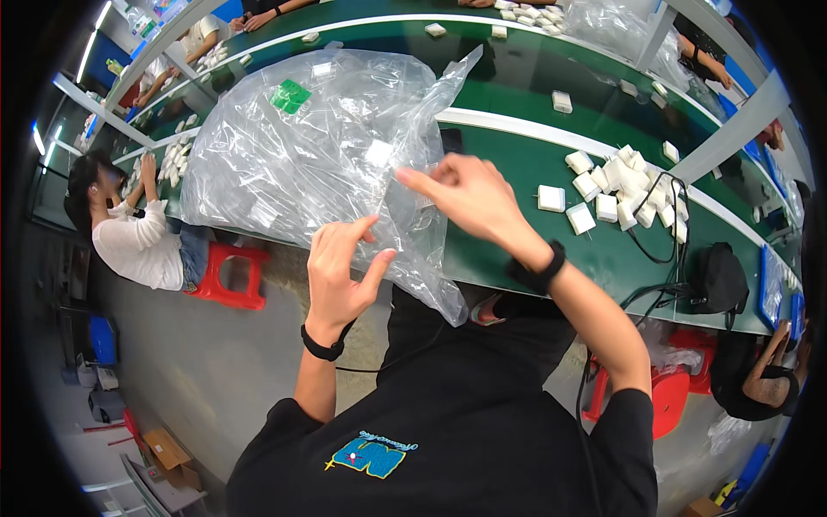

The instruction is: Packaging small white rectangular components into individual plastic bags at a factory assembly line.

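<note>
Plastic bag (pixel 284 164) obstructs table (pixel 596 265), white blocks (pixel 636 179) near; left grip (pixel 340 274) apart, right grip (pixel 478 198) unclear.

The bag (pixel 293 155) looks glossy, crinkled plastic; the blocks (pixel 636 183), smooth plastic; the bench (pixel 491 246), smooth; the shirt (pixel 482 439), matt cloth.

We are wearing a black short-sleeved shirt (pixel 491 448) with a blue, yellow-edged emblem (pixel 372 457), dark trousers (pixel 415 332), and black wristbands (pixel 327 347) just behind our left hand (pixel 338 277) and right hand (pixel 472 196).
</note>
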The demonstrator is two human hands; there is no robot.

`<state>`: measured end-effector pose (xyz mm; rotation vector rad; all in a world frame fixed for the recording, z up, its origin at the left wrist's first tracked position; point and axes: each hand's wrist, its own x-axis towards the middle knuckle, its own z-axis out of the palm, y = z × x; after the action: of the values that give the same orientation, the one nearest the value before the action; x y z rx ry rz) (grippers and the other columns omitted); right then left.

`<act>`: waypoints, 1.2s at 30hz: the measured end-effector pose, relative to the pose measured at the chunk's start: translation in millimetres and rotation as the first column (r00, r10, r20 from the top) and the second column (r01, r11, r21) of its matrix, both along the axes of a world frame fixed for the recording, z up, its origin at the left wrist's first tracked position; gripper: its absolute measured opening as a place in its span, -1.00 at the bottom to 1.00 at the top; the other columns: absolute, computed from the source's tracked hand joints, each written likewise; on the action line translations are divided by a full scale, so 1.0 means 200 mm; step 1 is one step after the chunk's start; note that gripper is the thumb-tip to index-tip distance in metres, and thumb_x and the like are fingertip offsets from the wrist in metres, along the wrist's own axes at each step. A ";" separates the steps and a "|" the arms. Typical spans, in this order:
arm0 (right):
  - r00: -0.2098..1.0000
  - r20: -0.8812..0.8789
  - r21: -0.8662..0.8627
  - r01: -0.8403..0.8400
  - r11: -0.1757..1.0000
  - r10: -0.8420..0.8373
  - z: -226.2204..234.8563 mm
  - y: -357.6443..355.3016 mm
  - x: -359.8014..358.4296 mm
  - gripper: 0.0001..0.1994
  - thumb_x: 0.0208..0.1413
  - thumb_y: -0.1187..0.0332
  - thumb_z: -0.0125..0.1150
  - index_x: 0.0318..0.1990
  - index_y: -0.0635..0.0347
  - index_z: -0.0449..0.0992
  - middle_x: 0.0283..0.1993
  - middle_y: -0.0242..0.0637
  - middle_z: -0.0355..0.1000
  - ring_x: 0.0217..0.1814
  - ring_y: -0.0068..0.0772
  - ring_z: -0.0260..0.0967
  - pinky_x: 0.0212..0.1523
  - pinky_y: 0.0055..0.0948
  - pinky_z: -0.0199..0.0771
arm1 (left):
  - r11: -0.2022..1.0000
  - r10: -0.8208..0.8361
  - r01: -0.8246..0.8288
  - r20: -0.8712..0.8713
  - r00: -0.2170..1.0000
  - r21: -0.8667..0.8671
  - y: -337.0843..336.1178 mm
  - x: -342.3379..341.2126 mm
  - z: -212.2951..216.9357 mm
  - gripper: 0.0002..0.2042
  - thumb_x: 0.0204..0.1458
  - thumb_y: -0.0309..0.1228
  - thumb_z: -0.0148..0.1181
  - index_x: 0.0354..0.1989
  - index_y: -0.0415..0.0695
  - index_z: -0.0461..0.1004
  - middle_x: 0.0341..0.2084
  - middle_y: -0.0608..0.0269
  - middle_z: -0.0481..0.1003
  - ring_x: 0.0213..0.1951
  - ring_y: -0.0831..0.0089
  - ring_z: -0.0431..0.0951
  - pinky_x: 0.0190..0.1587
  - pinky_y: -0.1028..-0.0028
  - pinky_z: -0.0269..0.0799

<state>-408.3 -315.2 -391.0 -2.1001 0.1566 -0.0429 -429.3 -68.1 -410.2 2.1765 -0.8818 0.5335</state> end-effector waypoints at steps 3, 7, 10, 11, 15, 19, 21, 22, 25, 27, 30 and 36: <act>0.999 -0.047 -0.032 -0.008 0.999 0.007 -0.07 -0.01 0.18 -0.40 0.18 -0.22 0.37 -0.33 0.30 0.69 -0.42 -0.14 0.65 -0.32 -0.17 0.67 -0.23 -0.25 0.60 | 0.995 -0.010 0.008 0.024 1.000 0.098 0.03 0.02 -0.02 -0.71 0.06 -0.47 0.43 -0.02 -0.19 0.63 -0.37 0.21 0.57 -0.24 0.19 0.57 0.23 0.09 0.40; 0.997 0.072 0.234 -0.034 0.972 0.017 -0.15 -0.19 0.12 -0.69 0.31 0.22 0.31 -0.34 0.34 0.65 -0.46 -0.24 0.63 -0.43 -0.50 0.60 -0.38 -0.43 0.56 | 0.988 0.106 -0.103 -0.013 0.994 0.116 0.15 0.04 -0.08 -0.84 0.11 -0.42 0.43 -0.16 -0.16 0.68 -0.50 0.27 0.54 -0.42 0.32 0.55 0.25 0.11 0.40; 1.000 -0.016 0.267 0.001 0.964 0.004 -0.11 -0.32 -0.04 -0.74 0.35 0.28 0.28 -0.28 0.34 0.64 -0.43 -0.29 0.63 -0.42 -0.55 0.58 -0.40 -0.49 0.55 | 0.974 0.176 -0.166 -0.055 0.983 0.154 0.21 0.05 -0.04 -0.88 0.15 -0.38 0.44 -0.25 -0.14 0.69 -0.60 0.29 0.56 -0.56 0.41 0.54 0.14 0.23 0.45; 0.997 -0.083 0.270 0.017 0.963 0.005 -0.10 -0.34 -0.07 -0.74 0.37 0.27 0.27 -0.24 0.33 0.64 -0.40 -0.31 0.64 -0.41 -0.55 0.58 -0.40 -0.51 0.55 | 0.972 0.196 -0.182 -0.086 0.977 0.149 0.20 0.05 0.00 -0.91 0.14 -0.42 0.43 -0.25 -0.15 0.68 -0.64 0.29 0.51 -0.57 0.41 0.50 0.09 0.26 0.44; 0.978 -0.040 0.345 0.206 0.916 -0.205 -0.14 -0.31 -0.09 -0.57 0.33 0.04 0.37 -0.14 0.36 0.64 -0.30 -0.24 0.65 -0.34 -0.53 0.59 -0.38 -0.51 0.56 | 0.977 0.149 -0.140 -0.051 0.987 0.159 0.01 0.11 0.24 -0.90 0.14 -0.45 0.43 -0.22 -0.16 0.67 -0.58 0.26 0.51 -0.56 0.40 0.49 -0.17 0.39 0.42; 0.989 -0.009 -0.006 0.147 0.989 -0.147 -0.09 -0.22 0.01 -0.52 0.33 0.06 0.37 0.04 0.42 0.65 -0.25 -0.19 0.67 -0.24 -0.49 0.61 -0.29 -0.47 0.63 | 0.971 -0.028 0.037 -0.042 0.999 0.235 -0.23 0.23 0.27 -0.80 0.20 -0.36 0.39 -0.10 -0.17 0.61 -0.31 0.21 0.61 -0.43 0.26 0.62 -0.27 0.30 0.51; 0.997 0.037 0.188 0.063 0.980 -0.071 -0.13 -0.23 0.03 -0.57 0.36 0.12 0.33 0.06 0.42 0.65 -0.22 -0.18 0.68 -0.21 -0.49 0.62 -0.24 -0.46 0.65 | 0.962 -0.052 0.066 -0.062 0.997 0.264 -0.32 0.28 0.26 -0.75 0.21 -0.30 0.38 -0.06 -0.17 0.58 -0.23 0.19 0.62 -0.35 0.17 0.65 -0.25 0.23 0.54; 0.996 0.094 0.368 -0.037 0.929 0.003 -0.13 -0.23 0.04 -0.62 0.39 0.19 0.30 0.08 0.41 0.65 -0.19 -0.17 0.69 -0.17 -0.48 0.63 -0.20 -0.44 0.66 | 0.953 -0.068 0.090 -0.085 0.994 0.290 -0.34 0.30 0.23 -0.70 0.23 -0.24 0.36 -0.02 -0.17 0.55 -0.15 0.17 0.62 -0.28 0.07 0.68 -0.22 0.17 0.56; 0.997 0.062 0.477 -0.072 0.876 0.049 -0.07 -0.23 -0.01 -0.66 0.42 0.29 0.21 0.15 0.37 0.64 0.00 -0.19 0.66 0.00 -0.47 0.61 -0.04 -0.42 0.67 | 0.920 -0.048 0.094 -0.129 0.991 0.381 -0.38 0.34 0.18 -0.61 0.30 -0.08 0.28 0.02 -0.16 0.50 -0.12 0.06 0.62 -0.19 -0.05 0.67 -0.20 0.11 0.56; 0.997 0.040 0.532 -0.082 0.843 0.072 -0.06 -0.23 -0.02 -0.67 0.44 0.35 0.16 0.19 0.35 0.64 0.10 -0.19 0.65 0.08 -0.46 0.60 0.03 -0.40 0.67 | 0.909 -0.032 0.093 -0.153 0.988 0.407 -0.42 0.36 0.17 -0.60 0.32 -0.04 0.25 0.00 -0.17 0.48 -0.15 0.01 0.61 -0.20 -0.05 0.67 -0.20 0.10 0.55; 0.984 0.047 0.605 -0.165 0.779 0.172 -0.05 -0.26 -0.03 -0.64 0.46 0.37 0.10 0.28 0.33 0.59 0.18 -0.21 0.62 0.19 -0.43 0.57 0.13 -0.36 0.67 | 0.902 -0.067 0.153 -0.220 0.973 0.403 -0.46 0.40 0.18 -0.58 0.34 0.00 0.23 -0.08 -0.17 0.46 -0.23 -0.03 0.62 -0.22 -0.06 0.66 -0.22 0.08 0.53; 0.979 0.065 0.589 -0.194 0.785 0.193 -0.06 -0.24 -0.03 -0.63 0.46 0.43 0.05 0.31 0.38 0.55 0.21 -0.16 0.60 0.21 -0.45 0.56 0.14 -0.41 0.67 | 0.924 -0.116 0.173 -0.180 0.977 0.342 -0.48 0.43 0.13 -0.71 0.36 -0.13 0.21 -0.15 -0.14 0.44 -0.42 0.03 0.62 -0.29 -0.09 0.63 -0.29 0.03 0.47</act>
<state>-413.4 -362.4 -402.9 -1.4717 -0.0491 0.1174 -343.0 -164.7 -383.8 2.4098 -1.1105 0.1304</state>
